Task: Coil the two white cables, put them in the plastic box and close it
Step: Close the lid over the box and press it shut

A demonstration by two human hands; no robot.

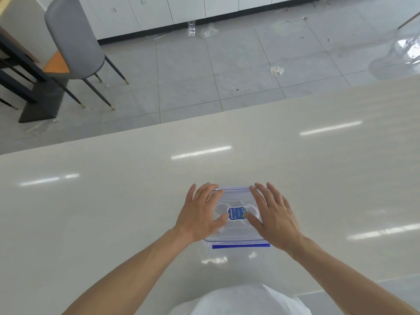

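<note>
We find the clear rectangular plastic box with the blue-trimmed lid [236, 233] standing on the pale glossy bench [318, 178], near its front edge and directly ahead of the person. Through the lid we make out pale loops that we take to be the two coiled white cables [219, 211], lying inside the box; the transparency and glare prevent us from separating one coil from the other. A small blue label [236, 213] sits at the centre of the lid.

The left hand [200, 214] lies flat on the left part of the lid and the right hand [271, 214] on the right part. Each grip is apart: fingers straight and spread, pressing downwards, clamped on nothing. We judge the step in hand to be the seating of the lid.

We identify these risks:

- Uneven closure. The hands bear on the middle and far portion, so the near edge, where a blue strip [241, 246] shows, may stay unlatched. We cannot tell whether any edge is already seated.
- Trapped cable. A loop that springs up to the rim may be pinched under the lid and hold it open.
- Sliding. The bench surface looks smooth, so a push that is not vertical may drive the box away from the person.
- Lid flex. Heavy pressure near the centre may bow the thin plastic instead of closing the rim.
</note>
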